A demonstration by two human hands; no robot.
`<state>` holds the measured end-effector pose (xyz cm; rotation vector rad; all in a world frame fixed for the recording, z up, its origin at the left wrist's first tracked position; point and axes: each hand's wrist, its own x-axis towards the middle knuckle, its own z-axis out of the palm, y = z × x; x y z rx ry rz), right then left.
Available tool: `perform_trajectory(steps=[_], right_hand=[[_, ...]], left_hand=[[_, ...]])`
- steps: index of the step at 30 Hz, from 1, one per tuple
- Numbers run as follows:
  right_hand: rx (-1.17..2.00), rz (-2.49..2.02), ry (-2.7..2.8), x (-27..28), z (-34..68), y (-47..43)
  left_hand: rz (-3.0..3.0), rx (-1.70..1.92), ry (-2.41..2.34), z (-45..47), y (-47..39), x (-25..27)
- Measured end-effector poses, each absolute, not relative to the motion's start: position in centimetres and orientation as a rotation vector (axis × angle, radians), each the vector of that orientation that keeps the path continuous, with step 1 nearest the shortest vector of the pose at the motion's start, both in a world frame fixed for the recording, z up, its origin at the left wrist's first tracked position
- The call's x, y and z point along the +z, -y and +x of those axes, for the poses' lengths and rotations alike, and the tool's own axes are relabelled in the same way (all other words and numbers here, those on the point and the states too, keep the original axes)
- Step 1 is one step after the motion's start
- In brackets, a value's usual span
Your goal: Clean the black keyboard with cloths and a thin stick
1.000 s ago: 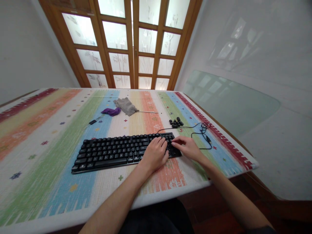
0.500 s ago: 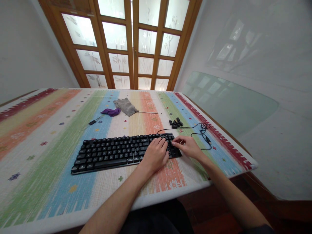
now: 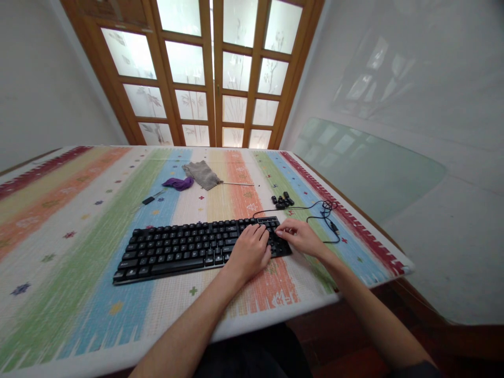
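Observation:
A black keyboard lies at a slant across the striped tablecloth. My left hand rests on its right part, fingers bent and close together, the tips pressed down on the keys. Over the number pad, my right hand is closed in a pinch, thumb against forefinger. Whatever sits between those fingertips is too small and dark to make out. Parts of the number pad are hidden under both hands. Just beyond the keyboard's back right corner lies a small pile of loose black keycaps.
The keyboard's cable lies coiled to the right, its plug near my right hand. Farther back are a grey knitted piece with a thin needle-like rod, a purple cloth bundle and a small black object.
The view has shifted very slightly. Both hands keep nearly the same place and pose on the keyboard, and the keycap pile looks unchanged.

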<state>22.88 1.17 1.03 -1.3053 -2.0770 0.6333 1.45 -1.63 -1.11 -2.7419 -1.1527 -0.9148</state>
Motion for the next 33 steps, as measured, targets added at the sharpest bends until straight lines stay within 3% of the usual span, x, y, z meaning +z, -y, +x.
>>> perform_trajectory(steps=[6,18,26,33], right_hand=[[0.599,-1.306,2.103,1.4,22.7,-1.3],[0.942,-1.287,1.915,1.3,22.9,-2.7],[0.565,-1.392,2.161,2.0,21.8,-2.5],[0.595,-1.519,2.134,1.8,21.5,-2.5]], left_hand=[[-2.738,-0.920,1.141,1.5,1.7,-0.9],[-2.737,-0.901,1.156,1.4,1.7,-1.0],[-2.740,-0.871,1.165,1.6,1.8,-0.8],[-2.751,-0.883,1.172,1.5,1.8,-0.8]])
